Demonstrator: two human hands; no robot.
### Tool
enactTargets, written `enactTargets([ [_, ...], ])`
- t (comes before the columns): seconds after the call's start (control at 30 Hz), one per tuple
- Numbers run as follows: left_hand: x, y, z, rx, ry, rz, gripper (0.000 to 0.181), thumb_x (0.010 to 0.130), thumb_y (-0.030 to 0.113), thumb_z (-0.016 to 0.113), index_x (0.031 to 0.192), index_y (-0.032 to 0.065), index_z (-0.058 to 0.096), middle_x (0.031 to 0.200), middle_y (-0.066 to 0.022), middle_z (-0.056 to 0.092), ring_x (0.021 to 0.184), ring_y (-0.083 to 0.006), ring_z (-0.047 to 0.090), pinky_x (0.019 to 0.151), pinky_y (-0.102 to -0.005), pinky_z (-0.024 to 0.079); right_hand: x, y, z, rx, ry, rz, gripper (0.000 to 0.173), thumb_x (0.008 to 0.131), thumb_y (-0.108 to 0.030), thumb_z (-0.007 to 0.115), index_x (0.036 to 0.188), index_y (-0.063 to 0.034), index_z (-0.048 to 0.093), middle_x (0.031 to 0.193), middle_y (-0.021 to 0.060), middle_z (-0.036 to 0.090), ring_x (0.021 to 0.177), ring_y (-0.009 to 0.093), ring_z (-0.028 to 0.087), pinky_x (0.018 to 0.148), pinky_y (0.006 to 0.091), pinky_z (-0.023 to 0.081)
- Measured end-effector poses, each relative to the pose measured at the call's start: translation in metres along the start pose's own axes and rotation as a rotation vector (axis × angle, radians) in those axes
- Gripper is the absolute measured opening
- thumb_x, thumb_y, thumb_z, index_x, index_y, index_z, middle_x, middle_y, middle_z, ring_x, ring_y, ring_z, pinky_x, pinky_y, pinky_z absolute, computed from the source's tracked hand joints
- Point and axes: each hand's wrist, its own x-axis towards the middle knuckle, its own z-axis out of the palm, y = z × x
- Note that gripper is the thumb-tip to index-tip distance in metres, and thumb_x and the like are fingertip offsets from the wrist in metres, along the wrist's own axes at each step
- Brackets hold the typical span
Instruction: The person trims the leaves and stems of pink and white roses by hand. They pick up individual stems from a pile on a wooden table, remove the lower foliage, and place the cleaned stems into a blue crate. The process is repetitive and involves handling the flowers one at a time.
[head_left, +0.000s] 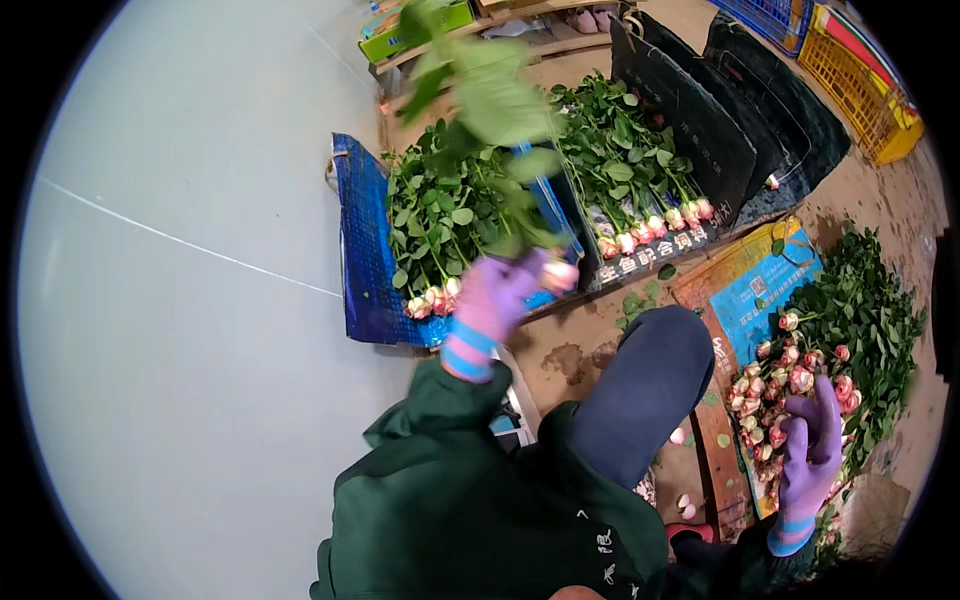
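In a purple glove with a pink and blue cuff, my left hand (499, 296) grips a long-stemmed rose (559, 276), blurred by motion. Its pink-and-cream bloom sticks out beside my fingers, while its leafy stem rises over the left batch of roses (442, 214). That batch lies on a blue woven sack (367, 240), blooms towards me. My right hand (810, 457), gloved alike, is over a heap of pink roses (799, 379) at the right. Its fingers are apart and hold nothing; whether they touch a bloom I cannot tell.
Another row of roses (652, 225) rests in a dark printed sack (682, 120) with upright flaps. Under the heap are a blue and yellow sack (765, 277) and a wooden board (720, 465). Yellow (847, 90) and blue (780, 22) crates stand far right. A pale wall (202, 300) borders the left.
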Motion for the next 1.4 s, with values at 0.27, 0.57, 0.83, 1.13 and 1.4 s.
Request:
enactTargets([
  [0.27,0.062,-0.284,-0.113,0.858,0.159,-0.671,0.052,0.088,0.05,0.047,0.11,0.0063,0.067,0.114,-0.0198,0.065,0.107,-0.0355,0.061,0.093,-0.0422,0.047,-0.033,0.048,-0.003,-0.104,0.058,0.1,0.046,0.094,-0.008,0.052,0.14,-0.0056,0.046,0.101,0.0071,0.062,0.082,0.009,0.055,0.076,0.0239,0.047],
  [0.57,0.102,-0.182,-0.061,1.241,-0.069,-0.377,0.039,0.089,0.038,0.047,0.095,0.0075,0.071,0.109,-0.0182,0.066,0.099,-0.0364,0.064,0.081,-0.0473,0.051,-0.072,0.082,-0.054,-0.286,0.052,0.349,0.044,0.094,-0.015,0.058,0.136,-0.0061,0.05,0.092,0.0045,0.063,0.076,0.01,0.056,0.069,0.0253,0.047],
  [0.83,0.064,0.078,0.072,0.403,-0.192,0.357,0.038,0.098,0.031,0.05,0.115,-0.0008,0.062,0.086,-0.0151,0.067,0.078,-0.0194,0.064,0.072,-0.0338,0.05,-0.05,0.113,-0.093,-0.572,-0.258,0.414,0.045,0.093,-0.035,0.057,0.131,-0.0099,0.053,0.091,0.0104,0.069,0.082,0.021,0.066,0.075,0.0359,0.052],
  [1.13,-0.05,0.163,0.435,0.784,-1.083,0.877,0.055,0.092,0.056,0.046,0.1,0.0045,0.065,0.091,-0.0175,0.068,0.09,-0.034,0.065,0.081,-0.0438,0.049,-0.057,0.182,-0.144,-0.628,-0.251,0.558,0.047,0.094,-0.044,0.049,0.128,-0.0132,0.054,0.105,0.0172,0.067,0.096,0.036,0.065,0.084,0.0445,0.05],
  [1.4,-0.106,0.126,0.574,1.324,-1.091,0.71,0.067,0.086,0.063,0.048,0.115,0.0034,0.063,0.108,-0.0172,0.068,0.099,-0.0328,0.065,0.088,-0.0408,0.05,-0.064,0.182,-0.192,-0.646,-0.069,0.447,0.031,0.093,-0.037,0.05,0.105,-0.0089,0.058,0.088,0.0147,0.068,0.084,0.034,0.066,0.073,0.0466,0.051],
])
